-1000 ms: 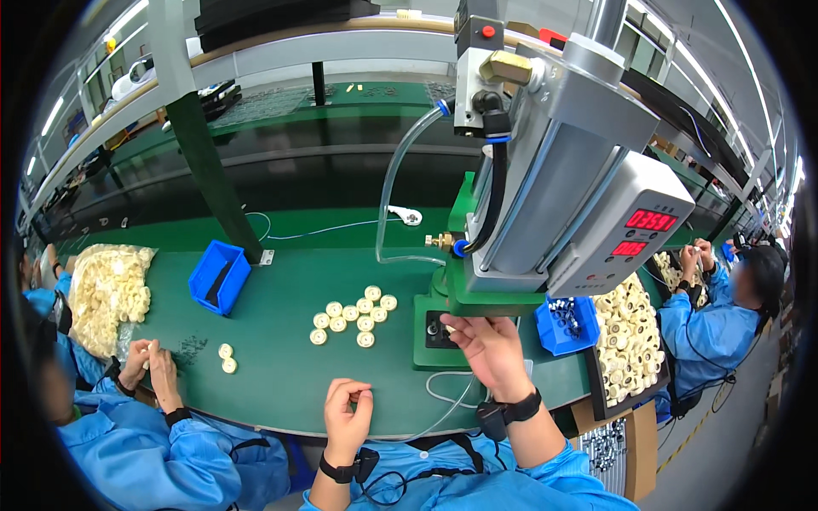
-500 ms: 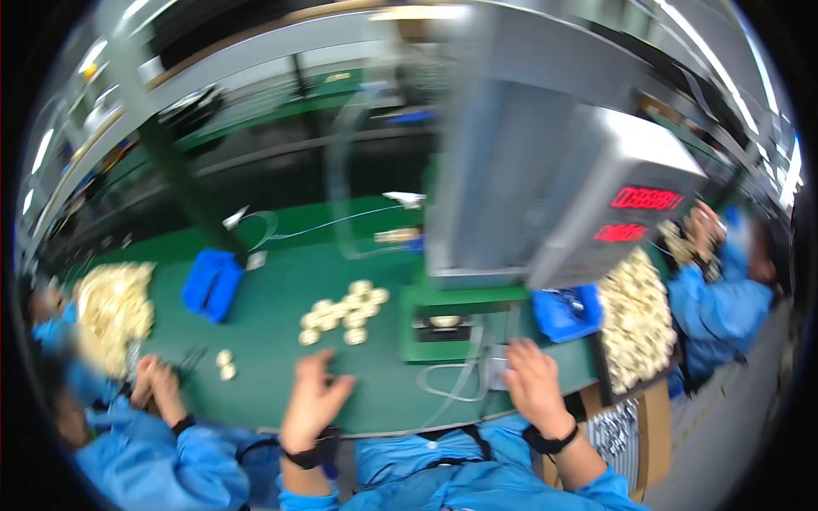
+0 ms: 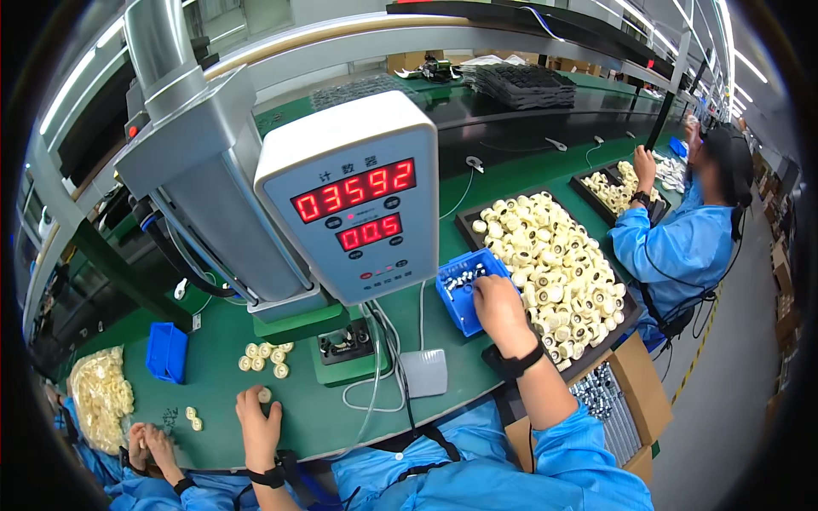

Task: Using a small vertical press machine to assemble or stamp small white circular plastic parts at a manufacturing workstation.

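My left hand (image 3: 258,426) is over the green bench at the left, its thumb and fingers closed about a small round cream plastic part (image 3: 265,395). Just beyond it lies a cluster of similar cream parts (image 3: 257,351). My right hand (image 3: 503,317) reaches into a blue bin (image 3: 461,320), which holds small shiny metal pieces (image 3: 465,277). Its fingers are bent together over them, and what they grip, if anything, is hidden. Between my hands stands a bench press with a black fixture (image 3: 345,342) at its base.
A counter box (image 3: 354,200) with red digits is mounted on the press. Right of the bin, a black tray (image 3: 629,319) is heaped with cream parts. An open carton (image 3: 641,387) of metal pieces stands below. Co-workers sit on both sides. A blue box (image 3: 167,352) stands left.
The view has swung to the right. My right hand has gone from the bench near the press into the blue bin. My left hand, formerly spread, has closed on a cream part.
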Tool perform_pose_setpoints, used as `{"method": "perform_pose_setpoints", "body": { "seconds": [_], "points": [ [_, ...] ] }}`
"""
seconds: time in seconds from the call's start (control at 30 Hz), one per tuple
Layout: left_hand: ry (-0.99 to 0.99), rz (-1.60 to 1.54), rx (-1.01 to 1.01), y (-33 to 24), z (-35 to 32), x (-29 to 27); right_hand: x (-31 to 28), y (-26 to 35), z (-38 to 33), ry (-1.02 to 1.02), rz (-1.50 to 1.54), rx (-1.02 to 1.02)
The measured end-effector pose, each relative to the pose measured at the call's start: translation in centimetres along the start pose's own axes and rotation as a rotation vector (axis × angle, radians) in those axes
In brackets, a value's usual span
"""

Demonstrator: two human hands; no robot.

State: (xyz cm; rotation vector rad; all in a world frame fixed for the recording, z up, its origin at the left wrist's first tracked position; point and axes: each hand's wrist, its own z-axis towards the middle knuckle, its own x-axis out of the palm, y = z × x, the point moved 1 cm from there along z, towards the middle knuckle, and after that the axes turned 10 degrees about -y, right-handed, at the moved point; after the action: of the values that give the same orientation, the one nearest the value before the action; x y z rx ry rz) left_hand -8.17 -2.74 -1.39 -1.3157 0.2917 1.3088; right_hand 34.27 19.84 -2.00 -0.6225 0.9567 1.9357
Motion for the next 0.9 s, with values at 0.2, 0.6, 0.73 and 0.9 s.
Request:
{"method": "perform_pose_setpoints", "body": {
  "seconds": [0.2,0.6,0.73,0.9],
  "points": [
    [-0.030,-0.139,-0.107,-0.4,-2.3,1.0,3.0,1.4,0.8,0.030,-0.368,-0.088],
    [-0.025,-0.474,0.145,-10.3,1.6,3.6,-1.4,5.8,-1.0,0.068,1.085,0.450],
    [-0.023,-0.414,0.234,-11.9,4.7,6.9,-0.5,10.4,-2.1,0.300,1.407,0.434],
    [0.179,-0.532,0.016,-12.5,5.6,7.2,0.8,15.1,-2.4,0.358,1.208,0.162]
  ]
}}
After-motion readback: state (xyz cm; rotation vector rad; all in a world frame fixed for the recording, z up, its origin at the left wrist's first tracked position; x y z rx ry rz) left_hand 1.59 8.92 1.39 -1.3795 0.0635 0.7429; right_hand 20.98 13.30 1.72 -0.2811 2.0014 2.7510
